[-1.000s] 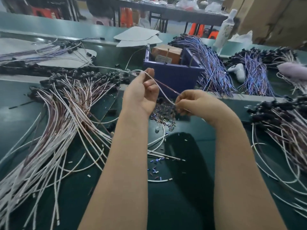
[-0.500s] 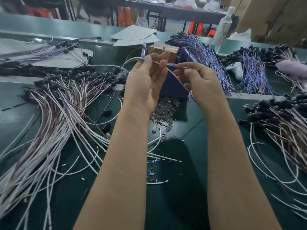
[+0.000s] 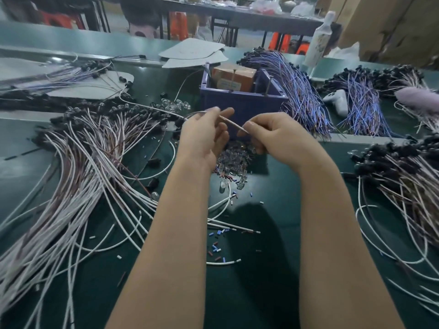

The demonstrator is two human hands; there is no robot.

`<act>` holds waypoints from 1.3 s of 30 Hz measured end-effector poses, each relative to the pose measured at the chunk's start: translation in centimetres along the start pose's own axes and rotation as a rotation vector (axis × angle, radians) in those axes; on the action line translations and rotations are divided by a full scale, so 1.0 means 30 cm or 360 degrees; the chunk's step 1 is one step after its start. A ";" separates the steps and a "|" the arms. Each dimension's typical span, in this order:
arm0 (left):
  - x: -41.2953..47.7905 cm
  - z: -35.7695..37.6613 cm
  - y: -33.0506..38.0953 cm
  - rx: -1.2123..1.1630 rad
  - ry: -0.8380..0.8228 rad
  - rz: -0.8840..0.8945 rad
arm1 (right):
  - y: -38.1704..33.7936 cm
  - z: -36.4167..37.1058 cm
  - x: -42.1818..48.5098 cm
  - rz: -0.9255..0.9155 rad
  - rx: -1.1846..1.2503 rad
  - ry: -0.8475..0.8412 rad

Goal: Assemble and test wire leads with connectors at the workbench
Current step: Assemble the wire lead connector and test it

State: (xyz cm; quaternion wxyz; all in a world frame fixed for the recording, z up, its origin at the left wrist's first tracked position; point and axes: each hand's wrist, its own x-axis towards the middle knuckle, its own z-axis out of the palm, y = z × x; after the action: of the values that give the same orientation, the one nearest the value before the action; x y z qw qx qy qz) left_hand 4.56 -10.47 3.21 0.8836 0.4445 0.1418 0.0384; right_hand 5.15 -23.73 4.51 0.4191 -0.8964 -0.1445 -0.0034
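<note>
The wire (image 3: 230, 122) is stretched in the air just in front of the blue bin (image 3: 240, 104), above the bench (image 3: 273, 293). The left hand (image 3: 204, 141) pinches it between thumb and fingertips, the other fingers loosely spread. The right hand (image 3: 273, 138) pinches its near end, fingers curled. The wire trails left from the bin to a heap of white and brown leads (image 3: 83, 162). Below the hands, before the bin, lies a pile of small clear parts (image 3: 234, 162), with scattered bits of tubing (image 3: 215, 248) nearer the person. A cardboard box (image 3: 234, 74) sits in the bin. Blue leads (image 3: 301, 91) lie right of the bin, and further right more dark-capped leads (image 3: 403, 176).
</note>
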 end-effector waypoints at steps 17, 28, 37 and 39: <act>0.035 -0.127 0.055 -0.0797 0.0632 0.0288 | 0.019 -0.058 -0.020 0.0127 -0.0107 0.0091; 0.031 -0.147 0.064 -0.0506 0.0869 0.0359 | 0.025 -0.063 -0.009 0.0187 0.0040 0.0475; 0.029 -0.159 0.060 -0.0163 0.1081 0.0518 | 0.054 -0.068 0.005 0.0296 -0.0044 0.0615; 0.039 -0.175 0.074 -0.0208 0.1234 0.0645 | 0.048 -0.069 0.003 0.0282 0.0037 0.0625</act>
State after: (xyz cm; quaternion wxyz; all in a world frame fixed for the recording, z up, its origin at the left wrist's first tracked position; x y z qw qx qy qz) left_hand 4.30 -4.83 1.77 0.7660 0.3593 0.3700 0.3838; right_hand 5.85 -26.14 4.79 0.4482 -0.8828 0.0192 -0.1394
